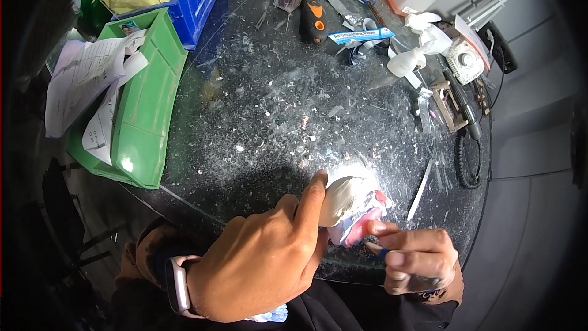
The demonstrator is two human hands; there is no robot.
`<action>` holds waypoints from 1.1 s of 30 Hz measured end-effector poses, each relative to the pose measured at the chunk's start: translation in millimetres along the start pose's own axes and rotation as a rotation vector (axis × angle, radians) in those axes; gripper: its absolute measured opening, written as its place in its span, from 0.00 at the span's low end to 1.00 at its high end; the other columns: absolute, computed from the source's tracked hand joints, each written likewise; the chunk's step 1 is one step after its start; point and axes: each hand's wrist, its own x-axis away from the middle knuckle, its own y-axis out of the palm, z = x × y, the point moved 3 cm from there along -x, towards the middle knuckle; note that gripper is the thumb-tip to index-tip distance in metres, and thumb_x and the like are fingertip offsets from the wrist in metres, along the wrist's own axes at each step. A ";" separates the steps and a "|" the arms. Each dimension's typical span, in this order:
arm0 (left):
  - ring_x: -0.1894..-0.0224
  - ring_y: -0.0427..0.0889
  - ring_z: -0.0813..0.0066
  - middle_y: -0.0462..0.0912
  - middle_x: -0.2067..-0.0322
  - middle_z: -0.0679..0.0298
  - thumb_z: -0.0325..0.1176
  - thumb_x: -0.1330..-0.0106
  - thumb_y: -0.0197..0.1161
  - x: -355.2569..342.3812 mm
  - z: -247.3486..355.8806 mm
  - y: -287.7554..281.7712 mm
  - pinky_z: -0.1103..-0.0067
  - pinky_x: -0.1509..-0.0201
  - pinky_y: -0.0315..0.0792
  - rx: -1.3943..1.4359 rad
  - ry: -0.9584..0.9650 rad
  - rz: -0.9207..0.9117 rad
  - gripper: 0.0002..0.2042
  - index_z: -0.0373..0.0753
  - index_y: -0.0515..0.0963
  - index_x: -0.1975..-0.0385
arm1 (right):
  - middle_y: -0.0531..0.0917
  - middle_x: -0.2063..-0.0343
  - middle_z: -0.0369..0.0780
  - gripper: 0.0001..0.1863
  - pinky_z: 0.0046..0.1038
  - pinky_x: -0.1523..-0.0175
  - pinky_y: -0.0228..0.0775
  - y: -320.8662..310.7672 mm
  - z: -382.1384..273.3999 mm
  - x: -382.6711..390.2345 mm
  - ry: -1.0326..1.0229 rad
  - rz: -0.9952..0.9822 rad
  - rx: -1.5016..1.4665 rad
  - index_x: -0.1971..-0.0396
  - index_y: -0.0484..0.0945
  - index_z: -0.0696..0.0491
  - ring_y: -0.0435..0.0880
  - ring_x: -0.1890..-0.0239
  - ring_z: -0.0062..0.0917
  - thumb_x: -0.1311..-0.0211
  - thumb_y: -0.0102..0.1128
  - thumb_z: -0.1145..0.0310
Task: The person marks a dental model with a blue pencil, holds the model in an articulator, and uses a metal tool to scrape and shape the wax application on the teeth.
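At the near edge of a dusty black bench (257, 116), the left hand (263, 254) is holding a white cast (342, 201), its fingers clamping the cast's left side. The cast is lying left of the right hand (422, 260) and slightly farther from the wearer. The right fingers are pinching a slim tool (375, 250), whose long axis is slanting leftward toward the cast's pink part (360, 228); whether its tip is touching is unclear.

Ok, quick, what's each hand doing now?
Left hand: closed, holding the pink-and-white piece.
Right hand: closed, holding a slim, partly blue tool.
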 end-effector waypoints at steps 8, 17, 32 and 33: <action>0.68 0.83 0.50 0.77 0.58 0.39 0.26 0.45 0.59 4.7 4.4 5.7 0.69 0.68 0.78 -0.038 0.047 0.143 0.30 0.21 0.58 0.43 | 0.69 0.63 0.46 0.10 0.35 0.51 0.79 -9.0 15.4 8.5 -0.043 0.299 0.040 0.57 0.64 0.59 0.81 0.58 0.33 0.30 0.40 0.67; 0.62 0.80 0.75 0.80 0.65 0.58 0.29 0.33 0.54 -2.2 1.4 8.7 0.77 0.55 0.73 0.921 0.097 -0.071 0.22 0.30 0.61 0.41 | 0.68 0.60 0.45 0.11 0.35 0.49 0.78 -19.7 17.3 6.8 -0.144 0.421 0.055 0.54 0.66 0.56 0.80 0.54 0.35 0.30 0.41 0.67; 0.64 0.80 0.75 0.78 0.64 0.57 0.33 0.30 0.52 -4.5 5.5 21.4 0.78 0.59 0.74 1.180 0.037 -0.126 0.24 0.30 0.55 0.38 | 0.69 0.63 0.45 0.11 0.35 0.49 0.77 -21.1 11.7 7.7 -0.215 0.396 0.018 0.54 0.65 0.59 0.79 0.52 0.39 0.30 0.40 0.69; 0.64 0.80 0.75 0.78 0.64 0.57 0.33 0.30 0.52 -5.5 5.6 21.3 0.78 0.59 0.74 1.181 0.043 -0.128 0.24 0.30 0.55 0.38 | 0.69 0.63 0.45 0.11 0.35 0.49 0.77 -22.6 8.7 7.5 -0.213 0.403 0.040 0.54 0.65 0.60 0.80 0.54 0.37 0.30 0.40 0.69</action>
